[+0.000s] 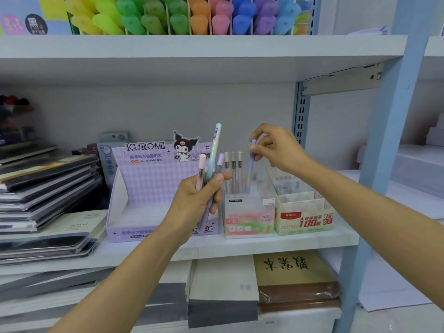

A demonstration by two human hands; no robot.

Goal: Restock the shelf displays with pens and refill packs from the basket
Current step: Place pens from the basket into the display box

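Head view: a lilac pen (pixel 251 169) poised at the clear display box (pixel 249 212) on the middle shelf (pixel 240 246).
The right hand (pixel 276 147) pinches the lilac pen by its top, tip down at the box's open top, just right of three standing pens (pixel 233 169). The left hand (pixel 201 195) grips three spare pens (pixel 213 150) in a fanned bunch, near the Kuromi box (pixel 144 188). As I judge it, a slanted drop could topple the standing pens, and the fanned bunch could slip. The basket is not in view.

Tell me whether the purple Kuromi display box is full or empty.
Empty where visible: the Kuromi display box shows only its bare inside; the left hand hides its right end.
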